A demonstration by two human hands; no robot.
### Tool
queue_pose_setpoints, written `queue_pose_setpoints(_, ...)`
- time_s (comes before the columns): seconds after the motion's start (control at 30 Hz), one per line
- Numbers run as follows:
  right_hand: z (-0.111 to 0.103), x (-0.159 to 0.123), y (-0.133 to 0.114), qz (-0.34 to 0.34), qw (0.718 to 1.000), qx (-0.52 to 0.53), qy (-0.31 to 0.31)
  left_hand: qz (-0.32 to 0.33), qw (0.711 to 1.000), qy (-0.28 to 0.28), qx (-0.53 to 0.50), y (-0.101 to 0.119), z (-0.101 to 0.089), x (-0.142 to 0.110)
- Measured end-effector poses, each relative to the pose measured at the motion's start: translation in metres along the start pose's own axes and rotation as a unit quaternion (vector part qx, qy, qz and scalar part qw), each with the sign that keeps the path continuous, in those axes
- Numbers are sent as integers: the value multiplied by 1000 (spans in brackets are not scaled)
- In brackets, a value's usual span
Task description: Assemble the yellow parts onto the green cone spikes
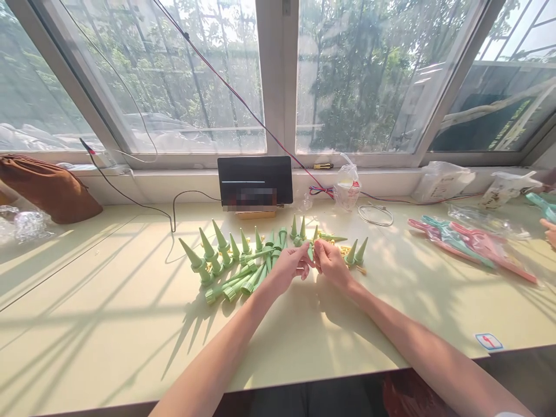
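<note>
Green piece [310, 252] being held up between two hands over the table [130, 347].
Much of the piece is being hidden by fingers – only a small sliver is showing, matte green and narrowing, so its ends cannot be made out. By the right hand [329, 259] it is being pinched at the fingertips; whether the left hand [292, 269] is gripping or merely touching it cannot be told. Its visible part is running nearly upright, seemingly tapering downward – the full long axis is being covered. Beyond, yellow bits [361, 270] are being partly blocked by the right hand.
</note>
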State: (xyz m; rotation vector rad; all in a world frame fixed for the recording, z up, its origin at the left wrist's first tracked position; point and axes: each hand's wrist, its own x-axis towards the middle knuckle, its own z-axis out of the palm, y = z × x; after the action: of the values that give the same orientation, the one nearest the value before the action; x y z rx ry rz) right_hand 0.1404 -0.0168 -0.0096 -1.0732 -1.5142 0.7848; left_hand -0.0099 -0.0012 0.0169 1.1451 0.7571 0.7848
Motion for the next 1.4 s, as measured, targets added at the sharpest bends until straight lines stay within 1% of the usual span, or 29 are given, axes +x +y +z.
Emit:
queue_pose_setpoints(0.2, 1, 0, -1, 34, 998, 51, -16, 19, 1000, -5, 19, -3, -3, -1)
queue_pose_setpoints(0.43, 1, 0, -2, 60, 995, 75, -7, 48, 995, -7, 89, -5, -5, 0)
queue_pose_setpoints(0.57, 1, -1, -4, 76, 992, 97, -9, 63, 987, 13, 147, -5, -3, -2)
queue_pose_setpoints(0.73, 1, 0, -5, 95, 989, 117, -8, 80, 971, 39, 223, -3, 0, -6)
queue_pose_setpoints(0.93, 2, 0, -4, 119, 982, 148, -5, 112, 951, 51, 285, -4, 0, -6)
queue_pose_setpoints(1.13, 1, 1, -5, 135, 977, 166, -5, 150, 927, 78, 335, -7, 0, -4)
queue_pose_setpoints(1.3, -1, 1, -4, 145, 972, 181, -22, 189, 903, 95, 374, -10, 0, -1)
queue_pose_setpoints(1.4, -2, 2, -5, 150, 968, 197, -29, 223, 880, 105, 406, -12, 0, 0)
